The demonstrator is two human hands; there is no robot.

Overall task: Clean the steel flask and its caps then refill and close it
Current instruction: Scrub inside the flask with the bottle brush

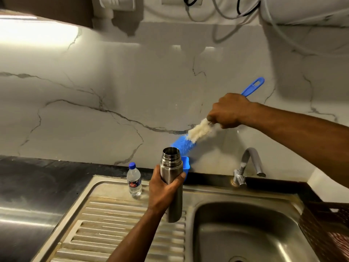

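Steel, brushed and dull, fills my left hand [164, 191]: I hold the flask [172, 184] upright with my fingers and thumb curled round its body below the threaded neck, so that grip is closed on the flask. Its mouth is open, no cap on it, and it hangs in the air over the ribbed draining board of the sink [117, 220], just left of the basin.

My right hand [229, 111] is up and to the right of the flask, fist closed round the blue handle of a bottle brush [196, 134]. The handle's end with its slot sticks out behind my knuckles toward the marble wall [94, 91]. The brush slants down to the left; its white bristles sit just under my fingers and the blue bristles at the tip reach down close to the flask's mouth, just right of and behind the rim. Whether the tip touches the rim I cannot tell, since it is blurred.

Behind the flask, partly hidden by it, a blue plastic container [186, 164] stands at the back edge of the sink. Left of the flask a small clear water bottle [134, 179] with a blue cap stands upright on the sink's rim. Right of the flask the tap [249, 165] curves over the basin. Further left the dark table [37, 178] runs beside the sink
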